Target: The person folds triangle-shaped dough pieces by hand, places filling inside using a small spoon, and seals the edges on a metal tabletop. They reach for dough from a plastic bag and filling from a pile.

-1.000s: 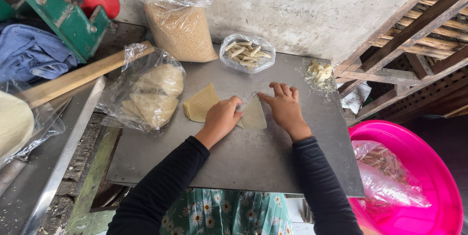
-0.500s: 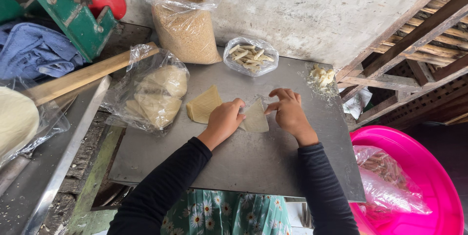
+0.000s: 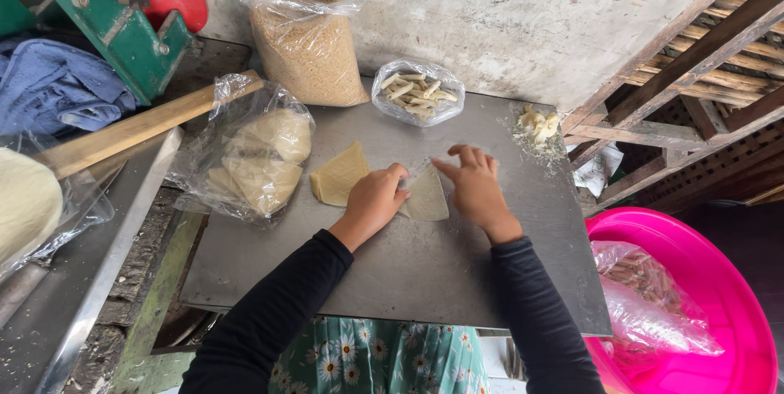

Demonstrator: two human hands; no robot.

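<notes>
The work surface is a flat grey metal sheet [image 3: 425, 280], set against a rough, stained plaster wall [image 3: 523, 10]. To the right of it stands a wooden lattice frame [image 3: 694, 84], and at the upper left there is a green metal machine [image 3: 114, 26] with a blue cloth [image 3: 57, 92] beside it. A wooden stick [image 3: 131, 129] lies slanted along the left edge of the sheet.

At the back of the sheet a clear plastic bag of brown crumbs [image 3: 306, 43] stands upright. Just beside it a smaller open bag [image 3: 418, 92] holds short pale rolled pieces. A third bag [image 3: 249, 157], on the left, contains flat pale dough wrappers. A small heap of yellowish filling [image 3: 539, 124] lies near the back right corner. Low on the right, a bright pink basin [image 3: 719, 312] holds a plastic bag with brownish pieces, though these are too blurred to say what they are.

In the middle lies a thin wrapper sheet [image 3: 429, 198], with a stack of yellow wrappers [image 3: 339, 175] just left of it. The left hand [image 3: 376, 202] is curled and presses on the left edge of the wrapper sheet. The right hand [image 3: 474, 186] has its fingers bent over the upper right edge, touching it.
</notes>
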